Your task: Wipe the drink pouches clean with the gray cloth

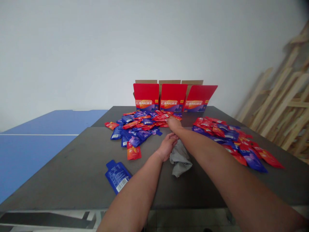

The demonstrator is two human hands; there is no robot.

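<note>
My right hand (174, 123) reaches to the right edge of a heap of red and blue drink pouches (142, 121). Its fingertips are hidden against the heap, so its grip does not show. Nearer to me, my left hand (168, 147) has its fingers curled in, under my right wrist; what they hold, if anything, is hidden. A crumpled grey cloth (180, 159) lies right beside those fingers, partly behind my right forearm. An orange pouch (133, 152) lies at the heap's near edge, and a single blue pouch (117, 175) lies left of my left forearm.
Three open red cartons (172, 98) stand in a row at the table's back. A second pouch pile (227, 135) spreads along the right, beyond my right forearm. Left of the dark table (72, 174) is a blue table-tennis top (48, 148). Wooden frames (287, 96) lean at the right wall.
</note>
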